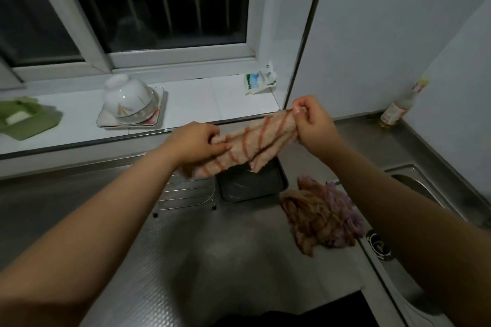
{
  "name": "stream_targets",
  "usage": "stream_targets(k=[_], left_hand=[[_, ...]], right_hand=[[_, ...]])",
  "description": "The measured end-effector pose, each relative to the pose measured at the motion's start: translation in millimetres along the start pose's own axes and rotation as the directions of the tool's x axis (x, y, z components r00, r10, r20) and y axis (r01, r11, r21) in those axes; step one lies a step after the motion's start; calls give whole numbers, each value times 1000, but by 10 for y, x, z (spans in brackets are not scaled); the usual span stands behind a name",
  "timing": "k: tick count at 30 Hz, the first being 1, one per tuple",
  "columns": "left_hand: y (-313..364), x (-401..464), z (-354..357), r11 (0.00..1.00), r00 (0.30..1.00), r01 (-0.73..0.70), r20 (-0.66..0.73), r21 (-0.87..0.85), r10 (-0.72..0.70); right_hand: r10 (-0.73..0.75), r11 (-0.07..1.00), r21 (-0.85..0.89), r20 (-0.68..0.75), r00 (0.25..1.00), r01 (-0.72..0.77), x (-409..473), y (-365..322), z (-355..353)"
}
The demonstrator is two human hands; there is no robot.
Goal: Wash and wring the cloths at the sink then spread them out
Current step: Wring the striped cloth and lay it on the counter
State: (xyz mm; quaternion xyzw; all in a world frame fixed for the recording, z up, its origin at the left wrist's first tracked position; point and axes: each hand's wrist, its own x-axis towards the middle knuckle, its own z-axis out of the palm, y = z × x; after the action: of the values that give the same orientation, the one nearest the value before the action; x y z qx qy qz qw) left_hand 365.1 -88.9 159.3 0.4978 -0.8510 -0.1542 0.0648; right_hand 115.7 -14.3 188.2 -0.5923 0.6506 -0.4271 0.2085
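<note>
Above the steel counter (pixel 186 247), a striped cloth (pixel 255 143) stretched between both hands, its long axis rising rightward; left hand (pixel 198 145) pinched its lower end, right hand (pixel 312 121) its upper.

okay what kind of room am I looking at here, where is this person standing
Most likely a home kitchen, at the counter by the sink. A steel sink is set into the metal counter, an upturned bowl drains on the tiled windowsill, and a bottle stands in the corner.
</note>
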Motion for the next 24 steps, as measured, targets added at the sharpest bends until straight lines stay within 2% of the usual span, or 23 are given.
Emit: stream_targets(k=[1,2,3,5,6,7,9,10,11,12,14,16,17,20,21,24], left_hand=[[-45,-3,-14,994,997,52,-53,94,-47],[-88,-15,-20,992,984,103,-151,75,-90],[-152,-33,3,993,948,113,-294,-42,-121],[-270,-111,118,978,813,-30,-574,-206,-96],[-321,-135,182,971,792,-79,-605,-227,-77],[-394,-140,254,963,829,-92,-555,-252,-66],[-517,-116,335,925,963,-9,-253,-380,-95],[-552,-108,322,895,993,53,-69,-444,-94],[-601,-104,296,856,994,112,60,-504,-94],[-627,-102,257,806,987,154,127,-572,-98],[-699,-104,124,700,973,222,204,-679,-110],[-773,-129,-24,615,957,272,274,-740,-94],[-816,-129,-86,610,958,265,276,-747,-79],[-890,-112,-200,626,966,250,238,-738,-105],[-935,-105,-206,632,965,258,231,-731,-126],[-1038,-85,-209,654,958,284,228,-701,-172]], right_hand=[[-80,995,-68,-17,997,79,-18,-6,63],[-154,982,-121,-40,987,148,-34,-17,119],[-212,969,-148,-74,974,200,-44,-33,163],[-292,952,-149,-162,943,269,-29,-34,241],[-303,950,-134,-199,932,280,-9,-26,283],[-293,955,-113,-210,933,274,13,-9,327],[-238,966,-140,-132,962,220,53,40,415],[-197,967,-177,-61,979,183,66,67,449],[-154,971,-184,-6,988,150,72,93,475],[-119,981,-151,11,993,119,75,103,491],[-52,997,-53,-11,999,52,115,71,497],[40,998,-42,64,997,-38,209,44,479],[96,994,-69,168,981,-86,260,31,468],[217,974,-163,480,850,-157,373,22,454],[223,974,-152,519,825,-168,400,31,462],[204,978,-65,527,825,-200,506,104,554]])
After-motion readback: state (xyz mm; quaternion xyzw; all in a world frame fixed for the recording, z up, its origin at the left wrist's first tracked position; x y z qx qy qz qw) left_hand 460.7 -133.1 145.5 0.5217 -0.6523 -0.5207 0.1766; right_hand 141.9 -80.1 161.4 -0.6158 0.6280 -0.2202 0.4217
